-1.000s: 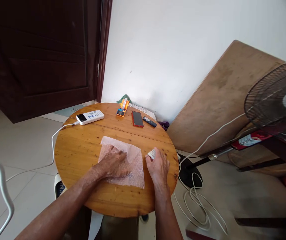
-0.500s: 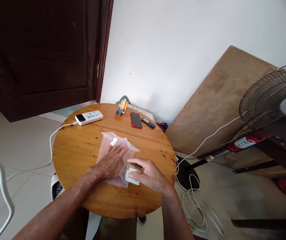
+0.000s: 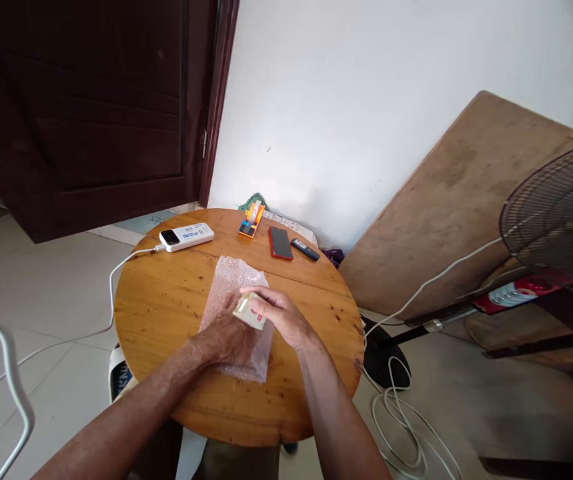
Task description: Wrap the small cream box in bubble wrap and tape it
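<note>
Wooden table (image 3: 166,313) — right hand (image 3: 281,317) holds a small box (image 3: 247,311), its print unreadable.

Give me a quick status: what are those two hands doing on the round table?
Left hand rests on bubble wrap. Right hand grips small box over it. Phone and power bank lie apart, far edge.

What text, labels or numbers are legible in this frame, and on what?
Nothing reads clearly.
white power bank: blue print, too small to read.
small box in the right hand: markings blurred.
white object under the round table: dark letters, cut off, unreadable.
</note>
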The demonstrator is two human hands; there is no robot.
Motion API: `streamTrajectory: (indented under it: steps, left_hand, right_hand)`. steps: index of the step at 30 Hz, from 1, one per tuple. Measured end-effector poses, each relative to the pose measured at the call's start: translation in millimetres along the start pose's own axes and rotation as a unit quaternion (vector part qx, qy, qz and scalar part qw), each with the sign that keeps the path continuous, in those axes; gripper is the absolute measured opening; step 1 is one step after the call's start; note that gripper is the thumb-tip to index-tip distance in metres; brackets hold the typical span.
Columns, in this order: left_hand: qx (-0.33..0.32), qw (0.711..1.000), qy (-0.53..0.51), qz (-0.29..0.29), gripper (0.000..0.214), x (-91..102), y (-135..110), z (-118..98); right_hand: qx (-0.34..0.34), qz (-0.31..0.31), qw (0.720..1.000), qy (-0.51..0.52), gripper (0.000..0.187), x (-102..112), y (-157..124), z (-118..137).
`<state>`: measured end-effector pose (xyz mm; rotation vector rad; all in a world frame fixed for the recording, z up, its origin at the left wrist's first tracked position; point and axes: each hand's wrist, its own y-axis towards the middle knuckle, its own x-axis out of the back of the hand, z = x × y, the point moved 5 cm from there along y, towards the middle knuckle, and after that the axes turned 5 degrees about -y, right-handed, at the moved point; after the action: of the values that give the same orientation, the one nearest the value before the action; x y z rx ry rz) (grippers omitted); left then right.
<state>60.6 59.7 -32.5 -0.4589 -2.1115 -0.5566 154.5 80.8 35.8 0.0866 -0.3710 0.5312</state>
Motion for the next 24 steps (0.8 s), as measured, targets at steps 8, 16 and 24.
streamTrajectory:
  steps: [8,16,24]
  left_hand:
    - [-0.046,0.998,0.021,0.044,0.112,4.6,-3,-5]
    - [0.070,0.995,0.007,-0.066,0.044,34.3,-8,17]
    - [0.070,0.996,0.033,0.044,0.079,34.9,-38,25]
  right_hand:
    - [-0.037,-0.152,0.981,0.117,0.048,26,11,-50]
    - [-0.050,-0.143,0.986,0.069,0.046,32,1,-61]
    - [-0.016,-0.034,0.991,-0.127,0.053,25,-9,-46]
